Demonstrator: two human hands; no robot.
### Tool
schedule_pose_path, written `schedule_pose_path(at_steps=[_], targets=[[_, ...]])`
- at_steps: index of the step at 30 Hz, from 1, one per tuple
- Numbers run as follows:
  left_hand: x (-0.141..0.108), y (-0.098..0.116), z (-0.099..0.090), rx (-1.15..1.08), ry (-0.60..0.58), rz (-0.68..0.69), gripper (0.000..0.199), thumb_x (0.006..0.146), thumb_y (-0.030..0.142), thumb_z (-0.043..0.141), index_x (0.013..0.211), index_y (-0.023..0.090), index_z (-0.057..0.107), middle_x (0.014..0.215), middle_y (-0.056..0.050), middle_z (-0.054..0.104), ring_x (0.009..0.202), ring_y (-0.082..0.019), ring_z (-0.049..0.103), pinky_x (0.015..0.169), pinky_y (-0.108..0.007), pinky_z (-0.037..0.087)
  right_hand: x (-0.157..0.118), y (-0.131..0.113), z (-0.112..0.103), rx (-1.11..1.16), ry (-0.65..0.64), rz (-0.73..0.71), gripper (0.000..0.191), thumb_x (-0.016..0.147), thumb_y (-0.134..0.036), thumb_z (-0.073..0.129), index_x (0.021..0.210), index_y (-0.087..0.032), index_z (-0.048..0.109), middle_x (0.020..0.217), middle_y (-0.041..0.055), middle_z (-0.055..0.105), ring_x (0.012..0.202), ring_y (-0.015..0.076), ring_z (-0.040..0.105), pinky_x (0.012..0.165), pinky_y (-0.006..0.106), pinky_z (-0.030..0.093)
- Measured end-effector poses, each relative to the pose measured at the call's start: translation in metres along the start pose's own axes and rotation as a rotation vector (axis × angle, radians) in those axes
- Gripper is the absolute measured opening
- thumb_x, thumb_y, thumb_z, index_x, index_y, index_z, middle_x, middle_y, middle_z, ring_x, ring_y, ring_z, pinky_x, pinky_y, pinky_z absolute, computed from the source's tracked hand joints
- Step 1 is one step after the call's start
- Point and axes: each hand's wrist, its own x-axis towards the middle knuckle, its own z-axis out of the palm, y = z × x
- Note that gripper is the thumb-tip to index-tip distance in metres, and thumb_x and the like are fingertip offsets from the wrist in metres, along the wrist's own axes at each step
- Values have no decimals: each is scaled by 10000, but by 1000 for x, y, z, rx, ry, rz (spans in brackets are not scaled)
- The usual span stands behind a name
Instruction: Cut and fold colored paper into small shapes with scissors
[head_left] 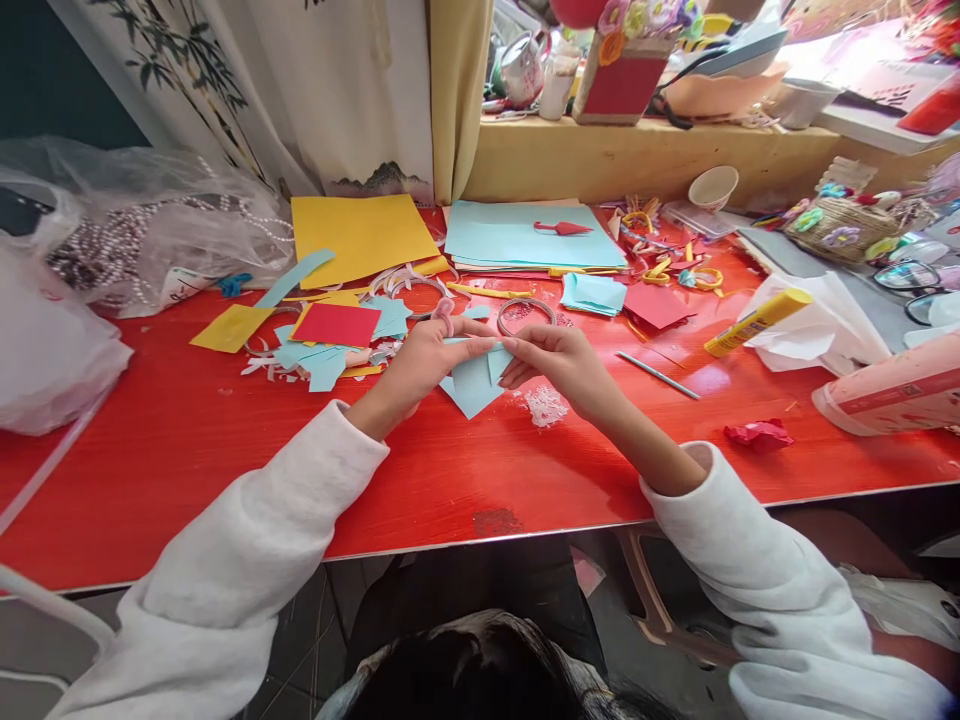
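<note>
A folded piece of light blue paper (474,385) is held just above the table between my two hands. My left hand (429,352) pinches its upper left edge, the thumb lying along the top. With thumb and fingertips, my right hand (559,365) grips the upper right edge, where a small flap shows. Right behind my left hand is a pink loop (444,312), perhaps a scissors handle; whether the hand touches it I cannot tell. Beyond my right hand lies a roll of tape (526,314). White scraps (546,405) lie below that hand.
On the red table (450,490), yellow sheets (360,235) and a blue paper stack (510,235) lie at the back. Paper scraps (326,365) spread at left. A glue stick (757,322), a thin rod (658,375) and a pink bottle (892,390) are at right. Plastic bags (60,330) bulge at far left.
</note>
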Motion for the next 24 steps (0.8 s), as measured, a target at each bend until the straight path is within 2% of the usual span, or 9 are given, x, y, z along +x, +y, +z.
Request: schedule_pose_path(at_steps=[2,4,8,12,15,17,19,22,24], targets=[[1,-1,0,-2,4,-35,292,738,471,694,824,194,733,830,-45,707,977,-223,604,808,-315,450,-1,0,1,-60,20,-65,333,798,-474,672,749,-148,628,620,29,685,569,139,686,581,256,583],[2,-1,0,10,19,-55,299,728,480,696,790,190,735,787,-50,706,972,-235,607,797,-320,454,-2,1,1,-95,25,-101,344,806,-487,658,746,-150,626,617,25,678,563,135,679,579,256,579],[1,-1,0,15,29,-57,301,720,479,694,775,186,738,755,-60,705,998,-252,607,802,-327,467,0,3,2,-84,5,-76,349,814,-497,646,756,-153,618,628,28,683,585,138,685,604,260,584],[0,0,-2,2,5,-68,327,705,492,701,800,182,741,815,-77,699,1054,-258,593,730,-285,479,0,6,0,-128,11,-91,329,834,-486,624,766,-165,602,621,22,676,594,138,683,621,267,579],[1,-2,-5,-1,-23,-133,365,700,518,698,807,172,740,856,-90,698,987,-250,615,690,-284,481,-1,7,-2,-269,35,-148,309,857,-469,598,768,-173,599,610,18,663,592,136,670,623,272,564],[2,-3,-7,30,-50,-131,377,708,535,688,781,168,737,788,-71,692,899,-227,624,721,-307,485,-1,8,-3,-344,37,-179,310,862,-470,590,759,-179,601,604,14,656,588,136,660,621,276,554],[4,-5,-7,69,-69,-78,354,725,518,682,730,167,728,689,-38,671,839,-199,620,819,-340,475,0,8,-3,-313,23,-171,323,855,-489,592,755,-182,604,610,12,654,591,137,658,623,277,554],[4,-5,-6,94,-34,-3,288,756,455,663,710,178,726,691,-20,681,896,-196,618,959,-373,423,2,6,-2,-135,-10,-54,342,776,-510,680,760,-176,609,643,18,666,615,144,671,642,286,576],[4,-4,-4,88,-8,10,260,766,430,651,729,186,731,732,-16,696,927,-203,617,972,-383,422,4,5,-2,-55,-48,50,356,696,-487,762,740,-166,614,651,27,674,639,154,683,663,295,589]])
